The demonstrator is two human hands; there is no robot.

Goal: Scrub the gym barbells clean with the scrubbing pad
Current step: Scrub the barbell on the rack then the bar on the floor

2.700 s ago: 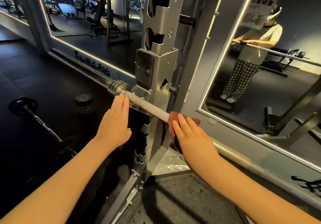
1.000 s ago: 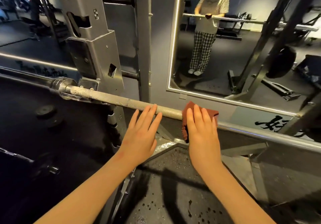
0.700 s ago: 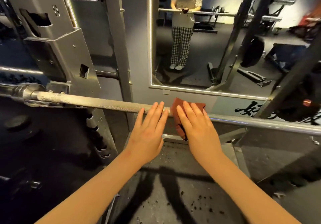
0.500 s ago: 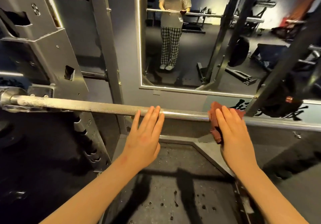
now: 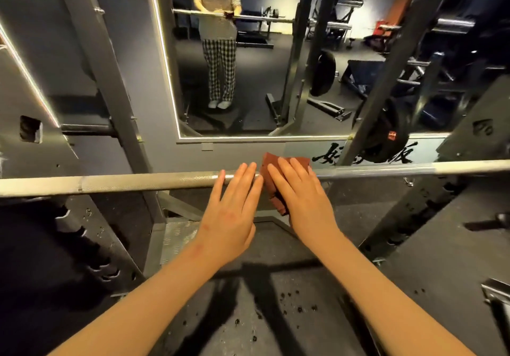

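Barbell (image 5: 124, 183): lies level across the rack (image 5: 110, 85) at waist height, in front of the mirror (image 5: 262, 93); both hands are on its middle section.
Scrubbing pad (image 5: 266, 162): red-brown, folded over the bar, trapped between the bar and the right palm.
Right hand (image 5: 300, 198): fingers straight and close together, pressing the pad onto the bar; not curled round it.
Left hand (image 5: 234, 209): flat and wide, fingers resting on the bar just beside the pad; holds nothing.
Step in hand: scrubbing along the shaft.
Method: keep firm downward pressure. Wrap the pad further round the bar so the underside is reached. Work in short overlapping strokes, especially over the rough grip section. Use the left hand to stop the bar rolling.
Risk: a flat palm may let the pad slip off.
Count: one barbell under the hands, one pad, two hands.
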